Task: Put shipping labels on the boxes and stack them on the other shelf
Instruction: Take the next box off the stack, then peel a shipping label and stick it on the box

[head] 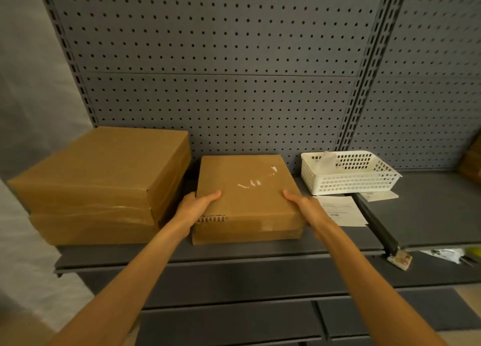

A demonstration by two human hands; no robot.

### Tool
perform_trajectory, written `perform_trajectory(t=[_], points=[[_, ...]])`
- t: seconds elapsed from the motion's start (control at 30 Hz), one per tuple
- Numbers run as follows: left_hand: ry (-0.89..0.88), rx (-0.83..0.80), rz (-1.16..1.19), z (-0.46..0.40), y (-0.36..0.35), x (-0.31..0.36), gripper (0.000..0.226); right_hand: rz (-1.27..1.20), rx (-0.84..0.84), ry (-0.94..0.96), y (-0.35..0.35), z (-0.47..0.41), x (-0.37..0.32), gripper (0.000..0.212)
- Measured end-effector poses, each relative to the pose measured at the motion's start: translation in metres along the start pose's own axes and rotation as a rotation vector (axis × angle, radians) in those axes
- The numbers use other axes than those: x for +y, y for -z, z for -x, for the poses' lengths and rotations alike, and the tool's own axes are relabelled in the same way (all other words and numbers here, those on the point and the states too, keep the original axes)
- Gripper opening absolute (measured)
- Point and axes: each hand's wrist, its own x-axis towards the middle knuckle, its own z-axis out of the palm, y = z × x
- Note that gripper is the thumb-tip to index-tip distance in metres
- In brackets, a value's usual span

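two hands [197,205] [304,205] gripping box [247,189], label [341,210] print seemingly illegible

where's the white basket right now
The white basket sits on the shelf at the right of the head view, against the pegboard, just behind the loose shipping labels.

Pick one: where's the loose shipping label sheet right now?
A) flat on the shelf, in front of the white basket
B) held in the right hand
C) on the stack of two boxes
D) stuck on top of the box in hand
A: the label sheet lies flat on the shelf just in front of the white basket, beside the right hand, whose grip is on the box.
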Motion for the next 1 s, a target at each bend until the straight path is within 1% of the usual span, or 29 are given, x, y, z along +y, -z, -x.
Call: perform_trajectory(t=[0.07,0.17,0.23,0.33,0.4,0.5,0.63,0.7,0.83,0.9,1.0], points=[[0.008,-0.003,-0.013,-0.004,0.000,0.001,0.069,0.017,-0.017,-0.014,0.001,-0.001,-0.003,0.051],[-0.034,0.022,-0.107,-0.009,-0.001,0.004,0.071,0.040,-0.041,-0.032,0.002,-0.005,-0.003,0.057],[-0.146,0.080,-0.249,-0.009,-0.003,0.009,0.074,0.046,-0.047,-0.038,0.002,-0.006,-0.002,0.059],[-0.395,0.174,-0.582,-0.005,-0.010,0.021,0.077,0.054,-0.050,-0.033,0.003,-0.008,0.001,0.063],[-0.542,0.190,-0.747,-0.001,-0.021,0.033,0.074,0.059,-0.062,-0.020,0.004,-0.007,0.003,0.064],[-0.691,0.096,-0.876,-0.005,-0.042,0.049,0.064,0.053,-0.090,-0.026,0.004,-0.006,0.001,0.067],[-0.818,-0.063,-0.998,-0.019,-0.072,0.067,0.057,0.045,-0.115,-0.038,0.006,-0.007,0.001,0.068],[-0.875,-0.135,-1.021,-0.026,-0.084,0.074,0.053,0.025,-0.122,-0.037,0.007,-0.006,0.003,0.067],[-0.928,-0.224,-1.045,-0.042,-0.102,0.083,0.049,-0.023,-0.105,-0.029,0.004,0.000,0.003,0.056],[-0.927,-0.253,-1.014,-0.049,-0.106,0.082,0.048,-0.038,-0.100,-0.029,0.004,0.000,0.004,0.053],[-0.934,-0.252,-0.960,-0.053,-0.107,0.077,0.045,-0.038,-0.117,-0.046,0.007,0.000,0.005,0.052]])
